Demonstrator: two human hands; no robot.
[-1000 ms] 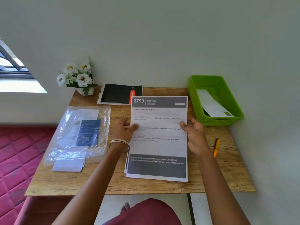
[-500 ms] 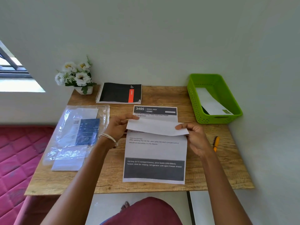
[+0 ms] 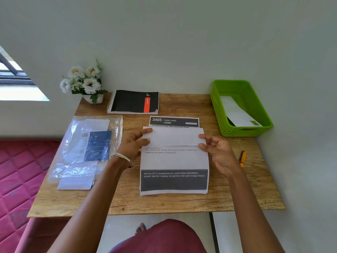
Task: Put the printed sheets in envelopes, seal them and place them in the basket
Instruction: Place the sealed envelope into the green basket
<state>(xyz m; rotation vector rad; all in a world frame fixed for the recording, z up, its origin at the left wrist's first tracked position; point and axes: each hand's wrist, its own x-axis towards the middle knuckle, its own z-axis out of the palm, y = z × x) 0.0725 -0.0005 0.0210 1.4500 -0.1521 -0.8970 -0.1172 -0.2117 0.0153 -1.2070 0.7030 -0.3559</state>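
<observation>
A printed sheet lies on the wooden table in front of me, its top third folded down as a white flap. My left hand pinches the flap's left edge between thumb and fingers. My right hand touches the flap's right edge with straight fingertips. A second sheet headed "3405" shows from under the first. The green basket at the right back holds a white envelope. A clear plastic bag of envelopes lies at the left.
A black spiral notebook and a pot of white flowers stand at the back by the wall. An orange pen lies right of my right hand. Loose envelopes poke out under the bag. A red mattress borders the table's left side.
The top sheet lay flat a second ago. Both hands have folded its top edge down towards me, baring the header of the sheet beneath, and the flap now lies flatter.
</observation>
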